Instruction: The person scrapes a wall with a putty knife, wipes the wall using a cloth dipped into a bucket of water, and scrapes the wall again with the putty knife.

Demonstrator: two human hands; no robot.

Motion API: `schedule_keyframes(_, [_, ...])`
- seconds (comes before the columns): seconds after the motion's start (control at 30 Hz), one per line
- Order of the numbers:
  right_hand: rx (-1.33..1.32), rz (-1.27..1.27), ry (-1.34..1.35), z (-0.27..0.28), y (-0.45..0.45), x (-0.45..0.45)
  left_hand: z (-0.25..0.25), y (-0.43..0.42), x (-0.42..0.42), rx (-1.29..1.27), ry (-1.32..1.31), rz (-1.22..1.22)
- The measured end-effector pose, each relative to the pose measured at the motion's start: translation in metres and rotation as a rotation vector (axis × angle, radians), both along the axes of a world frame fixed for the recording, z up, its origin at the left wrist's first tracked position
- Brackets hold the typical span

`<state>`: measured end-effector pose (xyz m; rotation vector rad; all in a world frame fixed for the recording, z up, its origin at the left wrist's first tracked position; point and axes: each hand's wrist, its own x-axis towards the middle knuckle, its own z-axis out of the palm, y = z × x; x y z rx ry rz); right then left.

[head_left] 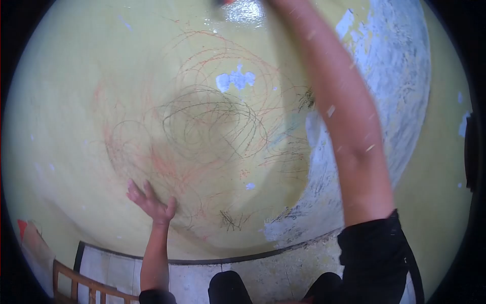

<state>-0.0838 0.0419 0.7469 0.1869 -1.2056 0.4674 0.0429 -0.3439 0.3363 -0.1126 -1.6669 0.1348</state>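
My left hand (153,203) rests low on the yellow-green wall (66,137), its fingers spread and nothing held in it. Red and dark scribbles (212,119) cover the paint just above and to the right of that hand. My right arm (344,101) stretches up across the wall, with small pale flakes on the skin. The right hand itself lies beyond the top edge, so its fingers are hidden. Near there, a blurred dark and red object (223,2) shows only in part, beside a wet, shiny patch (245,12).
A broad bare patch (395,96) of bluish-white, with paint gone, curves down the wall's right side. A smaller peeled spot (235,79) sits mid-wall. Below run a dark baseboard (202,261) and a worn tiled floor (283,276). At lower left stands a wooden chair (81,281).
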Motion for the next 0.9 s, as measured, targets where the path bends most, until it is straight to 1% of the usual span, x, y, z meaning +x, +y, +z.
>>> schedule_keyframes(0.03, [0.113, 0.114, 0.155, -0.027, -0.041, 0.010, -0.002, 0.000, 0.001, -0.002, -0.015, -0.017])
schedule_keyframes(0.1, [0.565, 0.284, -0.162, -0.114, -0.100, 0.046, -0.001, -0.001, 0.000, -0.011, -0.015, 0.011])
schedule_keyframes(0.13, [0.563, 0.305, 0.130, -0.169, -0.145, 0.033, -0.001, 0.001, 0.000, -0.022, 0.000, 0.012])
schedule_keyframes(0.17, [0.677, 0.326, 0.113, -0.219, -0.148, 0.048, 0.000, 0.003, 0.001, -0.039, 0.012, 0.012])
schedule_keyframes(0.2, [0.747, 0.291, 0.078, -0.256, -0.148, 0.059, 0.004, 0.006, 0.003, -0.067, 0.014, 0.033])
schedule_keyframes(0.23, [0.813, 0.256, 0.052, -0.275, -0.147, 0.063, 0.003, 0.008, 0.004, -0.073, 0.006, 0.045])
schedule_keyframes(0.27, [0.798, 0.267, 0.053, -0.279, -0.139, 0.054, 0.004, 0.007, 0.003, -0.083, 0.012, 0.045])
schedule_keyframes(0.33, [1.033, 0.585, 0.023, -0.288, -0.104, 0.026, 0.005, 0.007, 0.003, -0.105, 0.009, 0.048])
schedule_keyframes(0.37, [1.013, 0.473, 0.046, -0.280, -0.080, 0.014, 0.006, 0.006, 0.001, -0.116, -0.019, 0.041])
schedule_keyframes(0.4, [0.986, 0.763, -0.189, -0.263, -0.051, 0.015, 0.007, 0.005, -0.001, -0.118, 0.006, 0.034])
schedule_keyframes(0.43, [0.885, 1.055, -0.398, -0.247, -0.022, 0.014, 0.003, 0.004, -0.001, -0.110, 0.018, 0.022])
schedule_keyframes(0.47, [0.850, 0.446, 0.061, -0.245, 0.021, 0.005, 0.003, 0.003, -0.001, -0.123, 0.021, 0.033])
schedule_keyframes(0.5, [0.779, 0.426, 0.134, -0.245, 0.059, -0.014, 0.003, 0.003, -0.002, -0.132, 0.033, 0.035])
schedule_keyframes(0.53, [0.660, 0.175, -0.186, -0.260, 0.106, 0.002, 0.002, 0.004, -0.003, -0.143, 0.028, 0.027])
schedule_keyframes(0.57, [0.468, 0.113, -0.225, -0.274, 0.131, 0.017, 0.002, 0.006, -0.005, -0.142, 0.034, 0.025])
schedule_keyframes(0.6, [0.357, 0.033, -0.199, -0.303, 0.163, 0.006, -0.001, 0.006, -0.004, -0.142, 0.034, 0.024])
schedule_keyframes(0.67, [0.231, -0.053, -0.291, -0.376, 0.222, 0.000, -0.006, -0.001, -0.010, -0.169, 0.025, 0.073])
schedule_keyframes(0.7, [0.153, -0.103, -0.389, -0.421, 0.249, 0.006, -0.005, 0.000, -0.012, -0.191, 0.021, 0.068])
schedule_keyframes(0.73, [0.086, -0.107, -0.467, -0.471, 0.278, 0.014, -0.005, -0.001, -0.013, -0.218, 0.023, 0.070])
schedule_keyframes(0.77, [-0.140, -0.103, -0.764, -0.516, 0.296, 0.038, -0.005, -0.006, -0.016, -0.229, -0.005, 0.043])
schedule_keyframes(0.8, [-0.370, -0.090, -1.031, -0.562, 0.316, 0.059, -0.007, -0.012, -0.017, -0.241, 0.030, 0.076])
schedule_keyframes(0.83, [-0.774, 0.289, -1.098, -0.622, 0.345, 0.078, -0.008, -0.021, -0.018, -0.250, 0.065, 0.112])
schedule_keyframes(0.87, [-0.959, 0.443, -0.931, -0.669, 0.357, 0.101, -0.009, -0.040, -0.022, -0.240, 0.067, 0.174])
schedule_keyframes(0.9, [-1.132, 0.584, -0.748, -0.700, 0.363, 0.132, -0.013, -0.063, -0.024, -0.227, 0.062, 0.230])
